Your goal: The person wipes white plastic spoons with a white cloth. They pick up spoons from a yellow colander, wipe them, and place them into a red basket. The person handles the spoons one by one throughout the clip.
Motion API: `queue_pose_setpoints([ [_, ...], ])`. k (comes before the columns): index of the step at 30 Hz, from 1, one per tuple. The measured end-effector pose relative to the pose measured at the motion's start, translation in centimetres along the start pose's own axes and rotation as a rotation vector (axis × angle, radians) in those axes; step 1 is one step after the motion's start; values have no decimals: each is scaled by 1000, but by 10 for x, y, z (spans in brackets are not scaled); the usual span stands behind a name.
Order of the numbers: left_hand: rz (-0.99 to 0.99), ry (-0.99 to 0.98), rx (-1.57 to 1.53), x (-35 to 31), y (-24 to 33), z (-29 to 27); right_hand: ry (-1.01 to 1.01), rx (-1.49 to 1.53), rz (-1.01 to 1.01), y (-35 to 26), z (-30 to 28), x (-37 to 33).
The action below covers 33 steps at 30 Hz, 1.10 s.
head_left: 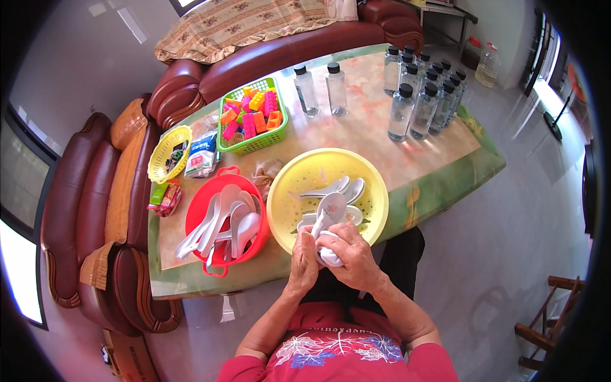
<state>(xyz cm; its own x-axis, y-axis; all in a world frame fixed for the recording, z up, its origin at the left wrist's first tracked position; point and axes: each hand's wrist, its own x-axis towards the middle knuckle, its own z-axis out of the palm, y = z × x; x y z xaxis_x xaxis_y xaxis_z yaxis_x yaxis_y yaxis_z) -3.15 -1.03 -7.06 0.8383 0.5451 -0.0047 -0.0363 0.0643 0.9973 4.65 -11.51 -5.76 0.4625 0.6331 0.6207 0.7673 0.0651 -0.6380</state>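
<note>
One white spoon [333, 205] with a small floral print on its bowl stands up from the fingers [328, 240], bowl uppermost, its lower part wrapped in one white cloth [330, 256]. Both hands close narrowly on that cloth: the left hand [304, 264] from one side, the right hand [350, 256] bunching it from the other, just at the near rim of one yellow basin [277, 204]. Inside the basin, two light-coloured spoons [340, 185] lie beyond the held one, with more partly hidden beneath it, so their full count cannot be told. The basin sits close to the near edge of the bench [439, 191], where the hands have free air on the person's side; to the right, bare top runs out to the green border. Just left of the basin is one red colander [191, 223] with two handles, heaped with several overlapping spoons [223, 216]. Beyond stand one green basket [253, 146] of many toy blocks [254, 114], one small yellow basket [154, 167], and one white-and-blue package [202, 153] between them. Two capped bottles [321, 92] stand side by side toward the far edge; about a dozen more bottles [423, 111] cluster farther right, overlapping, with open room between them and the basin.
</note>
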Motion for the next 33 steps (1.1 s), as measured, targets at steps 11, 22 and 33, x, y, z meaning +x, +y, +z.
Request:
queue_pose_setpoints([
  [11, -139, -192, -73, -5, 6, 5, 484, -247, 90, 35, 2, 37],
  [22, -358, -471, -544, 7, 32, 5, 258, 1573, 429, 31, -23, 29],
  [33, -126, -297, -158, -6, 31, 13, 350, 1094, 636, 13, -26, 38],
])
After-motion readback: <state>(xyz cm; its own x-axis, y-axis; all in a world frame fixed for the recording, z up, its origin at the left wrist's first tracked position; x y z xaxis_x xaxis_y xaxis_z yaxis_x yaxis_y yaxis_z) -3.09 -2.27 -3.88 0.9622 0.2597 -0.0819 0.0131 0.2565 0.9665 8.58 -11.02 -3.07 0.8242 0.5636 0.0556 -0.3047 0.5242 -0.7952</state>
